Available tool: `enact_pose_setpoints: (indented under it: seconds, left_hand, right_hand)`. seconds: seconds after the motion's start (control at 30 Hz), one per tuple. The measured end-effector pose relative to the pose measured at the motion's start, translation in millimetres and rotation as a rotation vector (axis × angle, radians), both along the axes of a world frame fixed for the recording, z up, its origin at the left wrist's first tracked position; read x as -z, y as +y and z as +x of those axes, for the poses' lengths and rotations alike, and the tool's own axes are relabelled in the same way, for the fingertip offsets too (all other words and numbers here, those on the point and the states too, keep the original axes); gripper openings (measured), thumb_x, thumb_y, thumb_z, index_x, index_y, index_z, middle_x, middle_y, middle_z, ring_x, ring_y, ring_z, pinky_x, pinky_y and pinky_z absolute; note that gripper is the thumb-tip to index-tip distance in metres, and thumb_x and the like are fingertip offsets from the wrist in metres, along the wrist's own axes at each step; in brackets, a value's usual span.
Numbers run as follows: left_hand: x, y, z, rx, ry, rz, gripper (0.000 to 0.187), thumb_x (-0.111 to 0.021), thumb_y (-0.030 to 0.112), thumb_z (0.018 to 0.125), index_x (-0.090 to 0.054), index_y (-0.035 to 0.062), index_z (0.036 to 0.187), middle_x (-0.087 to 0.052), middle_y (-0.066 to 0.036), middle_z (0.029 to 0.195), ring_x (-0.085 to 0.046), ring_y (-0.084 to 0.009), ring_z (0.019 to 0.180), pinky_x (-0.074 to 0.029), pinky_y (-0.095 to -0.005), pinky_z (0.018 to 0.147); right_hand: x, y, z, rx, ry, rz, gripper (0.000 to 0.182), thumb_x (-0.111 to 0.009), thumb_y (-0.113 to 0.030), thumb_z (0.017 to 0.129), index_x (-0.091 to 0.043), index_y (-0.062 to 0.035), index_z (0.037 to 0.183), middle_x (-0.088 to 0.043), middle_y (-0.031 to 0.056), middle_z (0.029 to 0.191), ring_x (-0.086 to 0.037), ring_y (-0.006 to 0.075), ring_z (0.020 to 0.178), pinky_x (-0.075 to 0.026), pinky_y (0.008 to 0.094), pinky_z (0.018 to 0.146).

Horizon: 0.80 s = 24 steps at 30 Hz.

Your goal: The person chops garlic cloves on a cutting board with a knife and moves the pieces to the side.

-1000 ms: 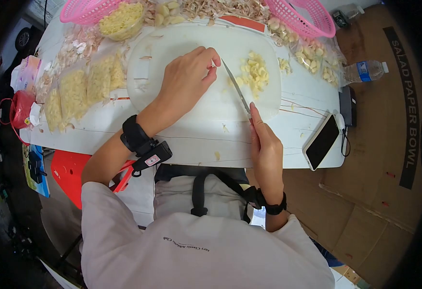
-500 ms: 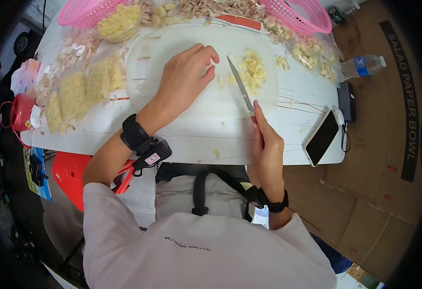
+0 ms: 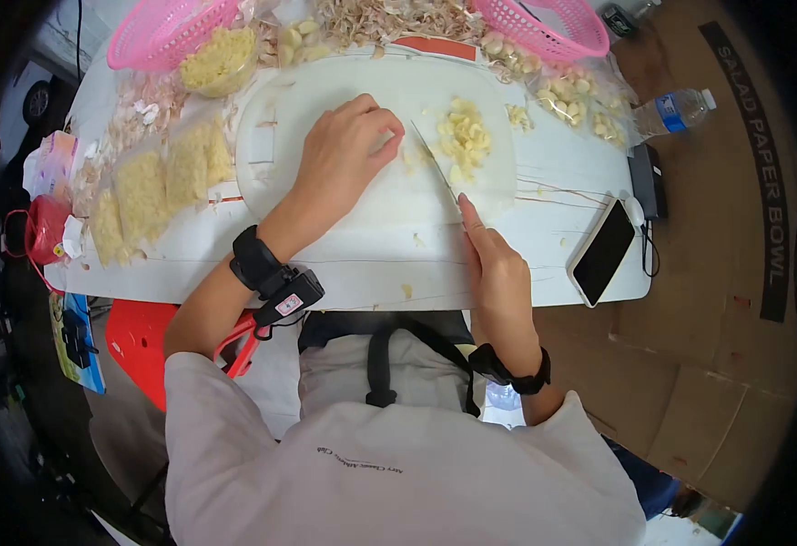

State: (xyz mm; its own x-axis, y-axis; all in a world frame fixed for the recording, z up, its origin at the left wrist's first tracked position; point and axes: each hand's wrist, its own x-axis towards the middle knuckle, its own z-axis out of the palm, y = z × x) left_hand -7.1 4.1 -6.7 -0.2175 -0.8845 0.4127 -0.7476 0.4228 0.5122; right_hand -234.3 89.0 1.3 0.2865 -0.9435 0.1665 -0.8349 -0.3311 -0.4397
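A translucent cutting board [image 3: 271, 196] lies on the white table. My left hand [image 3: 348, 150] rests over its middle with fingers curled together; whatever they hold, if anything, is hidden. In my right hand [image 3: 498, 273], near the board's lower right edge, is the handle of a knife [image 3: 435, 162], index finger along its top. The blade points up and left, its tip just right of my left fingers. Sliced pale garlic [image 3: 465, 136] is heaped on the board right of the blade, with a few slices between blade and left hand.
Bags of chopped garlic [image 3: 142, 191] lie left, below a tub of it [image 3: 219, 62]. Pink baskets [image 3: 157, 36] stand at the back corners, papery skins [image 3: 398, 20] between them. Bagged cloves [image 3: 567, 96], a bottle [image 3: 676, 114] and a phone [image 3: 603, 253] are at right.
The knife and my right hand have shifted slightly left, the blade now closer to my left hand. My left fingers have curled in more. The view has shifted a little.
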Motion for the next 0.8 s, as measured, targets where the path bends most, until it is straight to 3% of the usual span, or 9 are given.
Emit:
enact_pose_setpoints:
  seconds: [0.1, 0.17, 0.23, 0.63, 0.8]
  left_hand:
    - [2, -1, -1, -0.069, 0.123, -0.035, 0.009, -0.068, 0.010, 0.083, -0.068, 0.0077, 0.092, -0.062, -0.008, 0.090, -0.062, -0.0283, 0.083, -0.048, -0.0409, 0.075]
    - [-1, 0, -1, -0.072, 0.113, -0.024, 0.014, -0.064, 0.005, 0.087, -0.067, 0.0062, 0.100, -0.062, -0.008, 0.096, -0.062, -0.0254, 0.081, -0.050, -0.0350, 0.073]
    - [-3, 1, -1, -0.076, 0.104, -0.013, 0.015, -0.063, 0.004, 0.087, -0.067, 0.0065, 0.102, -0.062, -0.008, 0.096, -0.063, -0.0254, 0.082, -0.050, -0.0347, 0.073]
    - [1, 1, 0, -0.033, 0.084, -0.025, 0.017, -0.063, 0.003, 0.086, -0.065, 0.0056, 0.104, -0.062, -0.010, 0.100, -0.063, -0.0283, 0.093, -0.052, -0.0362, 0.079]
    - [2, -2, 0, -0.046, 0.048, -0.041, 0.018, -0.063, 0.002, 0.086, -0.065, 0.0053, 0.104, -0.062, -0.010, 0.101, -0.062, -0.0283, 0.095, -0.052, -0.0364, 0.079]
  right_hand:
    - [-4, -7, -6, 0.001, -0.242, 0.047, 0.045, -0.056, 0.001, 0.094, -0.055, -0.0094, 0.138, -0.067, 0.0219, 0.089, -0.066, 0.0375, 0.076, -0.053, 0.0388, 0.070]
    - [-5, -5, -10, 0.016, -0.304, 0.022, 0.045, -0.056, 0.001, 0.094, -0.055, -0.0087, 0.138, -0.067, 0.0233, 0.094, -0.067, 0.0369, 0.080, -0.053, 0.0367, 0.073]
    - [-6, -2, -13, 0.064, -0.358, 0.047, 0.047, -0.056, 0.003, 0.095, -0.053, -0.0086, 0.140, -0.068, 0.0260, 0.099, -0.070, 0.0346, 0.084, -0.053, 0.0332, 0.077]
    - [-6, 8, -23, 0.040, -0.156, 0.058, 0.045, -0.057, 0.001, 0.094, -0.056, -0.0093, 0.138, -0.062, 0.0239, 0.086, -0.061, 0.0365, 0.072, -0.051, 0.0372, 0.070]
    - [-4, 3, -30, 0.036, -0.261, 0.061, 0.047, -0.057, 0.002, 0.094, -0.054, -0.0090, 0.139, -0.062, 0.0242, 0.085, -0.063, 0.0336, 0.070, -0.051, 0.0365, 0.070]
